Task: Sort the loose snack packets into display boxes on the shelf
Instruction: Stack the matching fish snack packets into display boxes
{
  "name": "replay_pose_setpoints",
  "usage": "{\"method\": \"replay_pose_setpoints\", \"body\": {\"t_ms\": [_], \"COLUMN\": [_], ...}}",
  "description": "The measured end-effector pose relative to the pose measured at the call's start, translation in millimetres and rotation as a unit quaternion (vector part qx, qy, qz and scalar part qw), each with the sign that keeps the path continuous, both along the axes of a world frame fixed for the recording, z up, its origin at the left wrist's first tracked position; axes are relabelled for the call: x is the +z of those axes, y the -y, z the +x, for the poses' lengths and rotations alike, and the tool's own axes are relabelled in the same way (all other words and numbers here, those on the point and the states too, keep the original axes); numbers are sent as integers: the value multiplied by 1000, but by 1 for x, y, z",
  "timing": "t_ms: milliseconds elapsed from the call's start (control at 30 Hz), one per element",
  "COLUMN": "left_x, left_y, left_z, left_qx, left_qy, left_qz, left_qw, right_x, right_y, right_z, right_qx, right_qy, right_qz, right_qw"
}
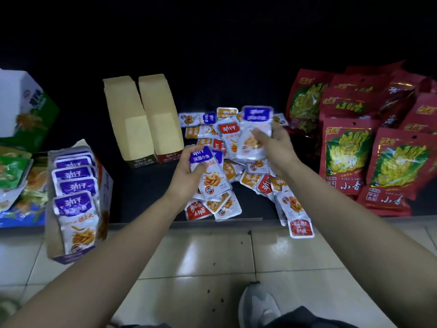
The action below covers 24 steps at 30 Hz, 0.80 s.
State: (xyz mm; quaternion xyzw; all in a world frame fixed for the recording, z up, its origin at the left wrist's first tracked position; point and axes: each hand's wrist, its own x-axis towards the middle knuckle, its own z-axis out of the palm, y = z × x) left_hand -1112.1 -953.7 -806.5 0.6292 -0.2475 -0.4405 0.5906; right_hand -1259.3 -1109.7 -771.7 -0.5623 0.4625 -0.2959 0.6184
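— While the left hand [189, 172] grips a purple-topped packet [205, 155] and the right hand [276, 147] holds a second packet [257, 114] up, what lies around them?

— Both hang over a heap of loose packets [233, 170] on the dark shelf [142, 197]. Two empty cardboard boxes [142, 119] stand just left of the heap. Further left, a box of purple packets [75, 197] juts over the shelf edge. Big red bags [354, 150] pile up on the right.

— Anything hard to see?

— The far shelf is black. Green packs [11, 171] at the left edge are cut off and blurred. A grey shoe [257, 304] on the tiled floor [212, 252] is partly cropped.

— Any writing?

— The left hand's packet reads 深海小鱼. The near red bags read 小香.
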Motion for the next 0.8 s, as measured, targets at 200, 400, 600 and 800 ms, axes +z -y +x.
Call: {"method": "replay_pose_setpoints", "body": {"t_ms": [200, 400, 600, 800], "left_x": [26, 50, 68, 69], "left_y": [-29, -78, -124, -165], "left_z": [30, 65, 93, 133], "left_qx": [63, 63, 104, 133], "left_qy": [-22, 86, 120, 212], "left_qz": [-31, -48, -20, 65], "left_qw": [997, 993, 987, 966], "right_x": [15, 23, 35, 36], "right_y": [-65, -111, -151, -185], "right_z": [58, 98, 135, 177], "right_qx": [231, 270, 406, 404], "right_qy": [-1, -11, 65, 94], "right_qz": [91, -5, 19, -42], "right_qw": [969, 963, 911, 909]}}
